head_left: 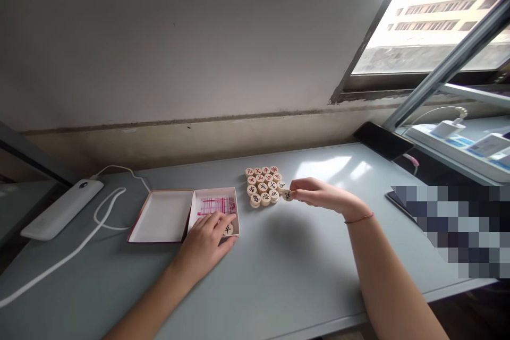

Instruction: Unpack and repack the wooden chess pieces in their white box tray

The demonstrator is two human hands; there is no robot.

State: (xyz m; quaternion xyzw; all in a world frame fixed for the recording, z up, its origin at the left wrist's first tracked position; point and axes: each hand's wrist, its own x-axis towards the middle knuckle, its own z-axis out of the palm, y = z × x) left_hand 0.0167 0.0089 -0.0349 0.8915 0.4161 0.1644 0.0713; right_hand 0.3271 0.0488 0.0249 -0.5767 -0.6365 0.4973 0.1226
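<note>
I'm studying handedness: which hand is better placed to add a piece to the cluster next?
Right hand, probably: it holds a piece beside the cluster; the left hand is at the box.

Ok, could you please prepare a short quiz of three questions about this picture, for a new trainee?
1. Which hand is over the open box?
2. True or false: the grouped round pieces lie to the left of the open box.
3. The right hand holds: a) a white cable; b) a round piece; c) a pen.

Key: 1. The left hand. 2. False; they lie to its right. 3. b.
</note>
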